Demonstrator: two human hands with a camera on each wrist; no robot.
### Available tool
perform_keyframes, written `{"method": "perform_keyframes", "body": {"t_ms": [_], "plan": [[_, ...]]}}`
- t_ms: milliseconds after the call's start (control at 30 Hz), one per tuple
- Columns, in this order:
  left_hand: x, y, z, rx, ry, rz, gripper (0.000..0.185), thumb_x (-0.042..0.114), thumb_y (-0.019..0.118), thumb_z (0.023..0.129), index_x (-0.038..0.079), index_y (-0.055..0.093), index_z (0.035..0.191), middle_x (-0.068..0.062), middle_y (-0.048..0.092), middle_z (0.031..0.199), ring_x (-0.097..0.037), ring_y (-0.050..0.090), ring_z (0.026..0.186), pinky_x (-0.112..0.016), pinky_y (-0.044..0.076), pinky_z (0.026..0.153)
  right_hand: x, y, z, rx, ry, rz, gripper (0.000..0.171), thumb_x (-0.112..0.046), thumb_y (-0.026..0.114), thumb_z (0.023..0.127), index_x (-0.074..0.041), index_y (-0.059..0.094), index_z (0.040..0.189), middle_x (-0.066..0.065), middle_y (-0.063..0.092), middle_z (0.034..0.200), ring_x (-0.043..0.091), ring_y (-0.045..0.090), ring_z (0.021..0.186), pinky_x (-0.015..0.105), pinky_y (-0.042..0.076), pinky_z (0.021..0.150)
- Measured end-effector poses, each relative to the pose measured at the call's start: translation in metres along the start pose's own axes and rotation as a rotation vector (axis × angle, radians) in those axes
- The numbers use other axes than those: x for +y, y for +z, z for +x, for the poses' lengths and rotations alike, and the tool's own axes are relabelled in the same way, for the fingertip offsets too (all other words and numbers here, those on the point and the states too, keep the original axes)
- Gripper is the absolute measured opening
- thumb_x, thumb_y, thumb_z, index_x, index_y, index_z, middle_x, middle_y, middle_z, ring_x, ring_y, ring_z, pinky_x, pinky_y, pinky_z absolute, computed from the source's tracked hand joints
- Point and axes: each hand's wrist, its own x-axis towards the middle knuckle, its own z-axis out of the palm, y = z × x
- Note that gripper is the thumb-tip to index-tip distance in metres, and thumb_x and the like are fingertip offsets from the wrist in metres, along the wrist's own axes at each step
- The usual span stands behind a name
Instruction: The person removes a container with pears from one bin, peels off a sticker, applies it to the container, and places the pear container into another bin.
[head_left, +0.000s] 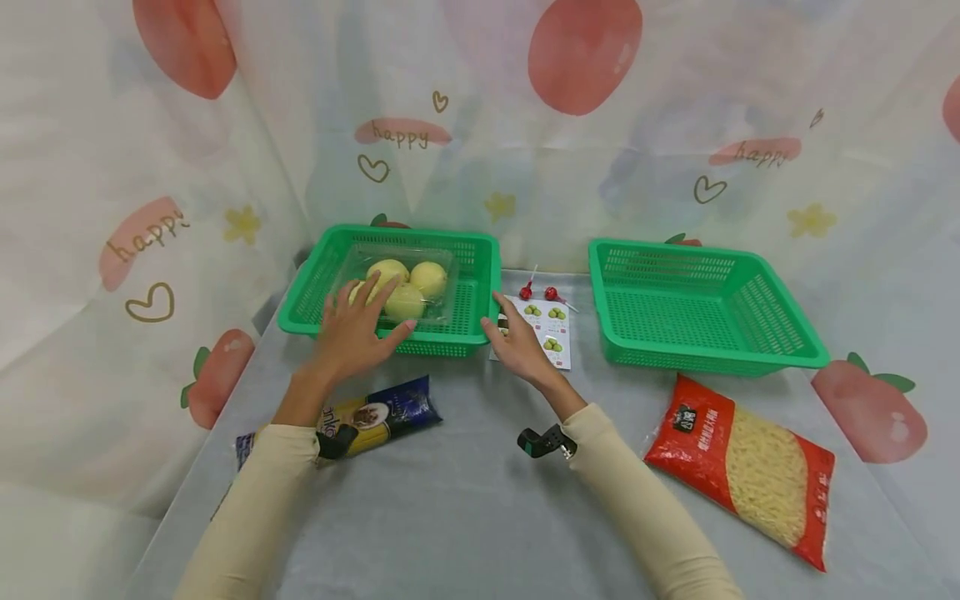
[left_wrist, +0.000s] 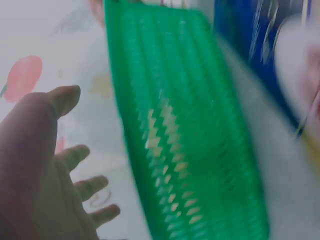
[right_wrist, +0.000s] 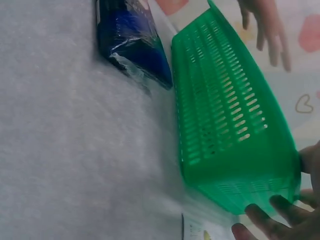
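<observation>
My left hand [head_left: 352, 337] hovers over the front of the left green basket [head_left: 442, 342], fingers spread. It overlaps a clear plastic box [head_left: 442, 257] of several round pale yellow fruits [head_left: 405, 302] inside the basket. Seen from the left wrist, that hand's fingers [left_wrist: 92, 187] are apart from the basket's perforated side [left_wrist: 185, 125]. At the basket's right end is my right hand [head_left: 521, 346], thumb by the rim corner. In the right wrist view, its fairly straight fingers [right_wrist: 287, 212] lie along the outside of the end wall.
A second green basket [head_left: 671, 321] stands at the right. Before it lies a red bag of pasta [head_left: 750, 467]. A blue and yellow packet [head_left: 390, 417] lies under the left forearm. Between the baskets are a printed card [head_left: 558, 354] and two red lollipops [head_left: 527, 292]. A printed curtain [head_left: 480, 167] hangs behind.
</observation>
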Motion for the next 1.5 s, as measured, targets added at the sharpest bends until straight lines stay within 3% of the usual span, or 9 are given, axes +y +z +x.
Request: {"method": "perform_keyframes", "body": {"t_ms": [267, 367, 500, 633, 833, 967, 1067, 1267, 1500], "plan": [[-0.028, -0.043, 0.042, -0.168, 0.057, -0.141, 0.076, 0.046, 0.054, 0.109, 0.007, 0.027, 0.168, -0.031, 0.018, 0.172, -0.055, 0.013, 0.158, -0.075, 0.01, 0.123, 0.004, 0.004, 0.003, 0.028, -0.029, -0.047, 0.067, -0.035, 0.045, 0.115, -0.013, 0.016, 0.171, 0.014, 0.029, 0.173, 0.038, 0.048, 0.147, 0.055, 0.05, 0.111], [-0.037, -0.049, 0.057, -0.252, 0.016, -0.2, 0.073, 0.042, 0.049, 0.112, 0.001, 0.024, 0.167, -0.032, 0.017, 0.172, -0.052, 0.01, 0.159, -0.073, 0.005, 0.125, 0.003, 0.004, 0.003, 0.029, -0.026, -0.083, 0.068, -0.036, 0.045, 0.114, -0.012, 0.016, 0.171, 0.014, 0.028, 0.174, 0.036, 0.046, 0.149, 0.056, 0.045, 0.117], [-0.048, -0.052, 0.073, -0.341, -0.139, -0.286, 0.074, 0.04, 0.042, 0.114, -0.001, 0.013, 0.169, -0.031, 0.008, 0.174, -0.053, 0.006, 0.16, -0.072, 0.01, 0.126, 0.004, 0.005, -0.001, 0.028, -0.002, -0.111, 0.069, -0.037, 0.046, 0.114, -0.012, 0.016, 0.171, 0.014, 0.025, 0.174, 0.035, 0.037, 0.155, 0.056, 0.035, 0.124], [-0.065, -0.051, 0.084, -0.361, -0.323, -0.43, 0.086, 0.049, 0.041, 0.113, 0.004, -0.006, 0.169, -0.028, -0.005, 0.175, -0.051, 0.005, 0.16, -0.068, 0.019, 0.126, 0.006, 0.009, -0.002, 0.024, 0.001, -0.107, 0.068, -0.037, 0.045, 0.115, -0.012, 0.016, 0.171, 0.014, 0.023, 0.175, 0.033, 0.029, 0.159, 0.057, 0.03, 0.127], [-0.083, -0.039, 0.099, -0.417, -0.538, -0.549, 0.098, 0.056, 0.043, 0.11, 0.003, -0.018, 0.167, -0.024, -0.012, 0.175, -0.05, 0.022, 0.158, -0.067, 0.035, 0.12, 0.006, 0.007, -0.007, 0.031, 0.017, -0.092, 0.069, -0.035, 0.045, 0.115, -0.01, 0.015, 0.171, 0.018, 0.026, 0.173, 0.037, 0.035, 0.155, 0.059, 0.034, 0.124], [-0.083, -0.039, 0.104, -0.422, -0.62, -0.549, 0.096, 0.052, 0.045, 0.111, -0.001, -0.012, 0.167, -0.027, -0.005, 0.175, -0.047, 0.036, 0.152, -0.063, 0.039, 0.12, 0.005, 0.006, -0.006, 0.016, 0.01, -0.065, 0.069, -0.035, 0.045, 0.115, -0.011, 0.012, 0.172, 0.019, 0.027, 0.173, 0.04, 0.044, 0.148, 0.06, 0.044, 0.114], [-0.079, -0.035, 0.109, -0.416, -0.649, -0.499, 0.1, 0.053, 0.05, 0.108, -0.002, -0.008, 0.167, -0.028, 0.001, 0.175, -0.05, 0.032, 0.153, -0.063, 0.035, 0.122, 0.005, 0.006, -0.005, 0.014, 0.014, -0.045, 0.07, -0.034, 0.045, 0.115, -0.012, 0.012, 0.172, 0.018, 0.028, 0.172, 0.04, 0.054, 0.137, 0.058, 0.052, 0.104], [-0.073, -0.026, 0.115, -0.404, -0.698, -0.483, 0.105, 0.056, 0.057, 0.105, -0.003, -0.003, 0.168, -0.029, 0.012, 0.174, -0.05, 0.023, 0.157, -0.062, 0.029, 0.126, 0.004, 0.006, -0.006, 0.01, 0.024, -0.065, 0.069, -0.034, 0.046, 0.114, -0.012, 0.014, 0.171, 0.019, 0.028, 0.172, 0.04, 0.053, 0.14, 0.058, 0.048, 0.111], [-0.064, -0.03, 0.114, -0.318, -0.686, -0.672, 0.104, 0.056, 0.064, 0.102, 0.008, 0.002, 0.171, -0.019, 0.01, 0.177, -0.047, 0.035, 0.153, -0.057, 0.041, 0.12, 0.001, 0.003, -0.008, 0.022, 0.018, -0.068, 0.068, -0.033, 0.047, 0.114, -0.011, 0.017, 0.171, 0.018, 0.026, 0.174, 0.039, 0.036, 0.155, 0.061, 0.035, 0.123]]}}
